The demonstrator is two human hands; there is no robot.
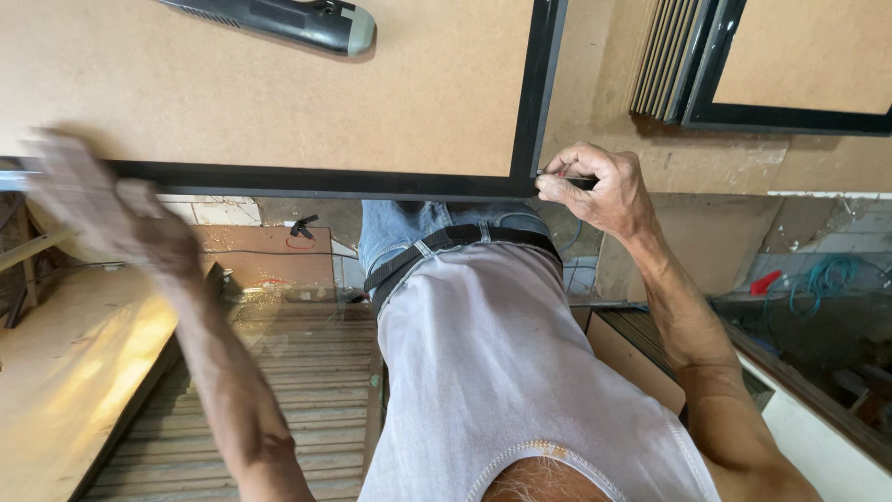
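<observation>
A: Where are the hands, taking the black-framed board [279, 93] as the landmark?

B: The right hand [599, 191] sits at the board's near right corner, fingers pinched shut on a small dark thing, perhaps a clip or tool tip; it's too small to tell. The left hand [88, 209] is at the board's near left edge, blurred, fingers seemingly spread. Whether it touches the frame I cannot tell.

A: What might go wrong?

B: My guess: the corner overhangs the tabletop [604, 84] edge above the person's lap, so a hard push at that corner could slide or tip the board. The pinched piece could also slip from the fingers and drop to the floor, since nothing lies under it. And the dark power tool [279, 20] resting on the board's far side could shift if the board jerks.

A: Counts?

B: One board in hand, one tool on it. Right of the board, one more framed panel [799, 65] and one stack of thin sheets [664, 60], roughly seven edges showing. Two hands, one person.
</observation>
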